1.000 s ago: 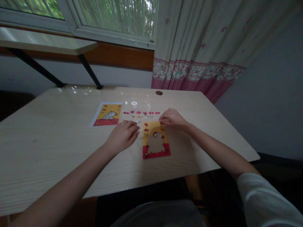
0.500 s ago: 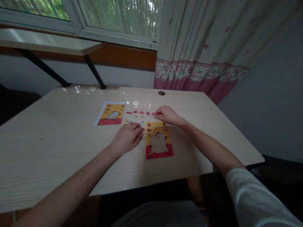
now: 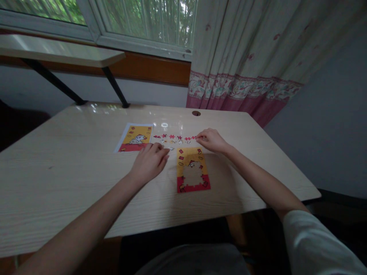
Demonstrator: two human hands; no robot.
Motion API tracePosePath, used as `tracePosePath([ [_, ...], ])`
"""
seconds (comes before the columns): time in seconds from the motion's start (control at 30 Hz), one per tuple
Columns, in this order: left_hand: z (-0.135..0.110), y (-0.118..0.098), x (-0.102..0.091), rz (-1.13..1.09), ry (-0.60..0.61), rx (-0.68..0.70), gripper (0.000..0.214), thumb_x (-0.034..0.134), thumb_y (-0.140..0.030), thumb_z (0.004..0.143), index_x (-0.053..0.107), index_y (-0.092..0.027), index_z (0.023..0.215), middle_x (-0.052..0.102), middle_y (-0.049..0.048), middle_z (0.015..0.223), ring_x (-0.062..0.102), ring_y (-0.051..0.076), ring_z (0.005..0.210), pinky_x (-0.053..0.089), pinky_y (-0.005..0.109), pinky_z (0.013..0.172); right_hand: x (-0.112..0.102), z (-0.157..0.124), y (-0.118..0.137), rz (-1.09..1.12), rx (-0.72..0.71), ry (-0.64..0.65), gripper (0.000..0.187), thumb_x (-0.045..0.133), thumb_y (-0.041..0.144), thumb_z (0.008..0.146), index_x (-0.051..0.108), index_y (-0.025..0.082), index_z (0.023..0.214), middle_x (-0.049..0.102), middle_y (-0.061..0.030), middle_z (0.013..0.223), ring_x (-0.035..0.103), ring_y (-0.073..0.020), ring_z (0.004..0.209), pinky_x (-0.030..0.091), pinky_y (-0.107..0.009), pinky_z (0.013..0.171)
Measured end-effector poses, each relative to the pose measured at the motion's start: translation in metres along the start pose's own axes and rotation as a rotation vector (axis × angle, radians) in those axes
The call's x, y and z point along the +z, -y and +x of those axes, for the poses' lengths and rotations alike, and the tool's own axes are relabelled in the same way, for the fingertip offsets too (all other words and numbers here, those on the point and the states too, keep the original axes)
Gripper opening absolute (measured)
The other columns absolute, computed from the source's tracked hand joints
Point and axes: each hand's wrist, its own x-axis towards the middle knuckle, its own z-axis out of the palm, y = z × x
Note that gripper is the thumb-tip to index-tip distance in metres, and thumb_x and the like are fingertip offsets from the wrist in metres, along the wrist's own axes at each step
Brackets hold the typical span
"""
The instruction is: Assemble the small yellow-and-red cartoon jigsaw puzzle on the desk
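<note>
Resting curled by the puzzle frame (image 3: 192, 169), the left hand (image 3: 149, 162) could scatter loose pieces (image 3: 174, 138) (small, light) that the right hand (image 3: 211, 140) pinches at.

Left hand (image 3: 149, 162) flat beside yellow-and-red puzzle frame (image 3: 192, 169); right hand (image 3: 211, 139) touching row of small red puzzle pieces (image 3: 174, 137) on pale wooden table (image 3: 57, 168).

My right hand (image 3: 211, 139) left the puzzle frame's (image 3: 192, 170) top edge, moved to the right end of the loose red pieces (image 3: 175, 137). My left hand (image 3: 149, 162) slid slightly back on the bench (image 3: 71, 168), fingers curled.
</note>
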Motion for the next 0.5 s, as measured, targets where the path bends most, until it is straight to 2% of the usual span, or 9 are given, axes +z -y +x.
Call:
tracePosePath([
  [0.1,0.001,-0.001,-0.001,-0.007,-0.018,-0.008,0.034,0.04,-0.034,0.092,0.066,-0.017,0.104,0.058,0.0117,0.104,0.049,0.028,0.096,0.044,0.042,0.083,-0.006,-0.015,-0.013,-0.014,0.039,-0.016,0.02,0.055,0.031,0.086,0.072,0.021,0.09,0.071,-0.0045,0.088,0.058,-0.0191,0.082,0.039,-0.032,0.079],
  [0.2,0.003,0.0,-0.001,-0.002,-0.028,-0.024,0.033,0.04,-0.03,0.091,0.065,-0.015,0.105,0.058,0.0123,0.104,0.049,0.028,0.095,0.044,0.042,0.081,-0.01,-0.029,-0.021,0.005,0.068,-0.041,0.019,0.056,0.03,0.085,0.073,0.021,0.088,0.071,-0.0042,0.086,0.059,-0.0188,0.081,0.039,-0.032,0.078],
  [0.37,0.008,0.014,0.004,-0.017,-0.048,-0.019,0.035,0.037,-0.024,0.091,0.067,-0.016,0.105,0.059,0.0129,0.101,0.049,0.028,0.092,0.044,0.043,0.08,-0.01,-0.042,-0.025,0.059,0.057,-0.055,0.019,0.056,0.029,0.086,0.072,0.021,0.087,0.072,-0.005,0.087,0.06,-0.018,0.079,0.041,-0.031,0.075],
  [0.5,0.015,0.02,0.003,-0.019,-0.036,0.008,0.031,0.042,-0.028,0.089,0.07,-0.018,0.098,0.061,0.0109,0.099,0.049,0.027,0.092,0.042,0.041,0.08,-0.007,-0.045,-0.024,0.045,0.036,-0.054,0.017,0.057,0.029,0.085,0.072,0.021,0.087,0.072,-0.0051,0.086,0.06,-0.0183,0.079,0.04,-0.031,0.075],
])
